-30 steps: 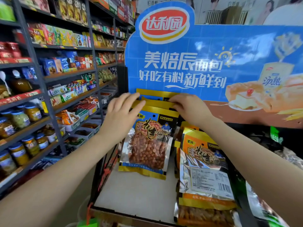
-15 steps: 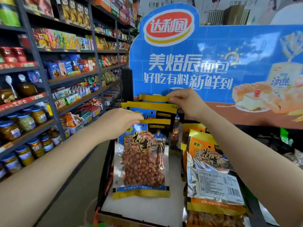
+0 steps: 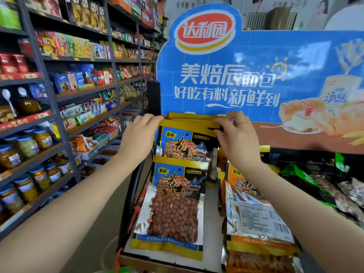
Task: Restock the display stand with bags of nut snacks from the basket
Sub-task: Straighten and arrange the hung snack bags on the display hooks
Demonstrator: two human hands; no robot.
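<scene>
Nearest us, the blue peanut bag (image 3: 175, 201) lies on the display stand (image 3: 211, 205). Just behind it our left hand (image 3: 140, 137) and right hand (image 3: 237, 134) pinch the top corners of the upper peanut bag (image 3: 183, 142), below the blue sign (image 3: 256, 75).

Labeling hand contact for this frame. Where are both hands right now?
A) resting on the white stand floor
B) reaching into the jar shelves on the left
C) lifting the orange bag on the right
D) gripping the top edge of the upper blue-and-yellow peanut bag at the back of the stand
D: the left hand and right hand pinch the two top corners of the upper blue-and-yellow peanut bag, just below the blue sign; the orange bag lies untouched.
</scene>
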